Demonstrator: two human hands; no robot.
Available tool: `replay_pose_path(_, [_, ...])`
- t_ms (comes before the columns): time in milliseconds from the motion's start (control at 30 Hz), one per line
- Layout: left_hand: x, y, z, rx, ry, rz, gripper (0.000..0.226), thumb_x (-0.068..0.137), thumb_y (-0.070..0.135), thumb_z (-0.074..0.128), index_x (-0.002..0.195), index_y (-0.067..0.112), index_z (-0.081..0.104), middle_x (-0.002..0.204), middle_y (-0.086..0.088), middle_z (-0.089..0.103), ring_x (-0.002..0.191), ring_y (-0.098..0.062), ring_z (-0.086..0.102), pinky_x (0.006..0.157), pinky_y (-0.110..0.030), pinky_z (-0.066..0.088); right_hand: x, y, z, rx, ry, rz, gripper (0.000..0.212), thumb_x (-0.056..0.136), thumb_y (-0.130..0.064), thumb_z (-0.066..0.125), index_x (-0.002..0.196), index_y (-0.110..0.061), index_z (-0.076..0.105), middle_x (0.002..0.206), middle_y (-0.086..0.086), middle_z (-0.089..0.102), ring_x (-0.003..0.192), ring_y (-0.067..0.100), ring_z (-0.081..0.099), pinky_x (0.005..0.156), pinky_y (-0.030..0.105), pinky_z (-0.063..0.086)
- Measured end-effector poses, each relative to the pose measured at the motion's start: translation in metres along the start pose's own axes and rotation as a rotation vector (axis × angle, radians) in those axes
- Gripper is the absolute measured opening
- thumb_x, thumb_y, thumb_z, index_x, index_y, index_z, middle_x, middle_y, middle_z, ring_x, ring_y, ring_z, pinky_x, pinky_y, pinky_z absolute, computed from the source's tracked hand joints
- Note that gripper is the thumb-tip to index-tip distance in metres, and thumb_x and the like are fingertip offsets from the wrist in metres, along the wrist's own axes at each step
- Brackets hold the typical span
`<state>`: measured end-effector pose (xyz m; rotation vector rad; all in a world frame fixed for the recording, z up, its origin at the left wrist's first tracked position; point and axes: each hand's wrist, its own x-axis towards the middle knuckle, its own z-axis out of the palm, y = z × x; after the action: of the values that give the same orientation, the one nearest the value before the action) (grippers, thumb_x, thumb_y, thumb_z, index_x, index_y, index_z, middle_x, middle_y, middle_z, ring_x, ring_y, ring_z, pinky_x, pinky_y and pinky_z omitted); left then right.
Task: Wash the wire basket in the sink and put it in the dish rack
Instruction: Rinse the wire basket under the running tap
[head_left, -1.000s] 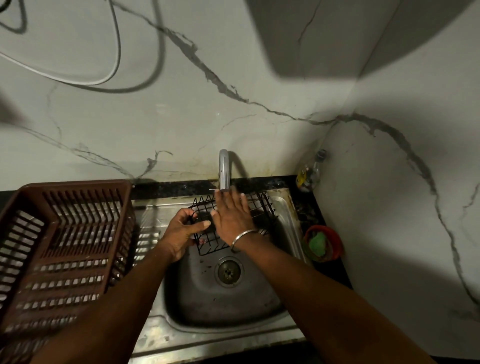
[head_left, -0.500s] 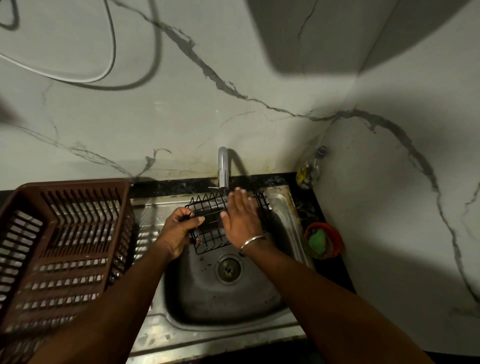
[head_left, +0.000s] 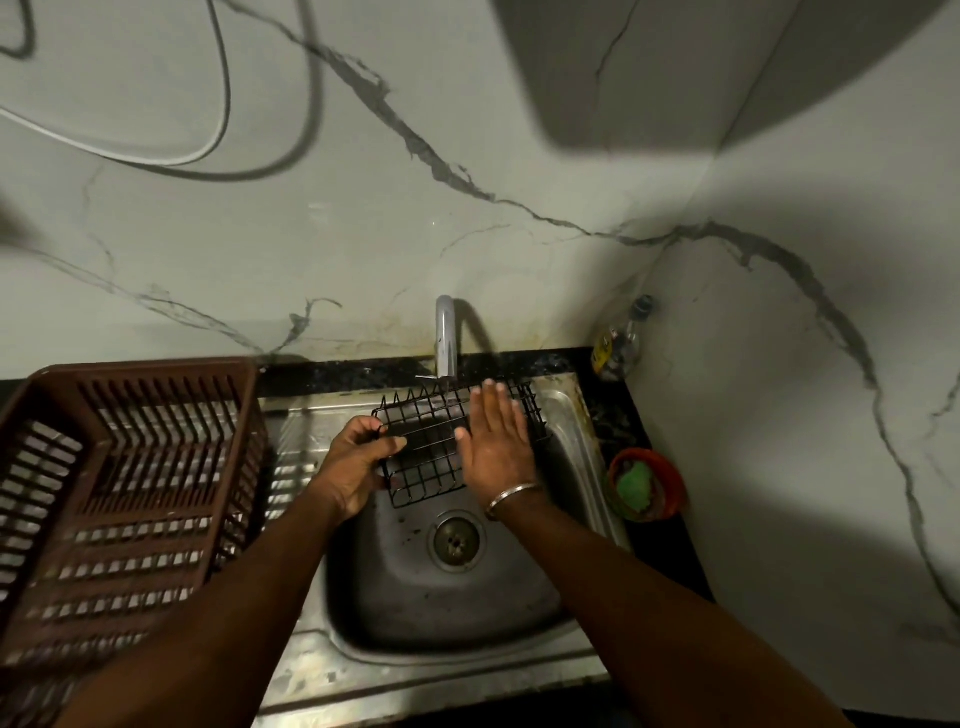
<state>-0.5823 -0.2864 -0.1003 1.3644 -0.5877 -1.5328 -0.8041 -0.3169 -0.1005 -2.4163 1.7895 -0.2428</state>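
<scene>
A black wire basket is held over the steel sink, just under the tap. My left hand grips its left edge, thumb over the rim. Lying flat with fingers spread, my right hand rests on the basket's right part and hides that side; a metal bangle circles its wrist. The brown plastic dish rack stands on the drainboard to the left and holds nothing.
A red bowl with a green scrubber in it sits right of the sink. A small bottle stands in the back corner. Marbled walls close off the back and right. A white cable hangs on the wall.
My right hand has slid from the basket's middle toward its right and far side. The basket has lifted slightly nearer the tap. My left hand keeps its grip.
</scene>
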Motion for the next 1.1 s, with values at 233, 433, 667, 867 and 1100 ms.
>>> replay_pose_path(233, [0.000,-0.003,0.007,0.031,0.009,-0.004,0.033,0.092,-0.011,0.063,0.097,0.021,0.057,0.100,-0.009,0.072,0.089,-0.030,0.069,0.058,-0.043,0.055,-0.005,-0.004,0.008,-0.017,-0.006,-0.108,0.069,0.107,-0.049,0.019,0.164,-0.016,-0.001,0.171,0.010,-0.012,0.158,0.026,-0.016,0.129,0.050,0.000])
replay_pose_path(433, [0.004,-0.001,0.021,0.101,0.015,0.032,0.043,0.090,-0.011,0.066,0.093,0.031,0.061,0.109,-0.013,0.070,0.093,-0.036,0.065,0.063,-0.041,0.051,-0.007,-0.024,0.012,-0.032,0.009,-0.328,0.072,0.106,-0.050,0.029,0.165,-0.016,0.005,0.172,0.010,-0.006,0.159,0.027,-0.012,0.127,0.054,0.010])
replay_pose_path(667, [0.003,0.009,0.041,0.165,-0.028,0.093,0.039,0.086,-0.012,0.073,0.100,0.021,0.059,0.095,-0.006,0.075,0.074,-0.018,0.071,0.053,-0.031,0.054,-0.002,-0.025,0.009,-0.006,0.071,-0.242,0.070,0.106,-0.045,0.030,0.166,-0.021,0.002,0.172,0.012,-0.013,0.158,0.030,-0.017,0.127,0.057,0.007])
replay_pose_path(867, [0.007,0.018,0.044,0.185,-0.033,0.097,0.037,0.086,-0.011,0.074,0.097,0.022,0.058,0.078,0.003,0.074,0.063,-0.014,0.067,0.050,-0.029,0.049,-0.002,-0.026,0.008,0.003,0.061,-0.245,0.075,0.106,-0.049,0.033,0.165,-0.017,0.001,0.172,0.009,-0.013,0.157,0.029,-0.019,0.127,0.056,0.001])
replay_pose_path(1100, [0.002,0.010,0.022,0.125,0.003,0.067,0.039,0.084,-0.010,0.076,0.097,0.023,0.060,0.105,-0.013,0.073,0.077,-0.029,0.071,0.053,-0.034,0.052,0.002,-0.019,0.010,-0.022,0.034,-0.221,0.076,0.106,-0.052,0.029,0.165,-0.020,-0.006,0.170,0.014,-0.020,0.157,0.032,-0.020,0.127,0.058,0.002])
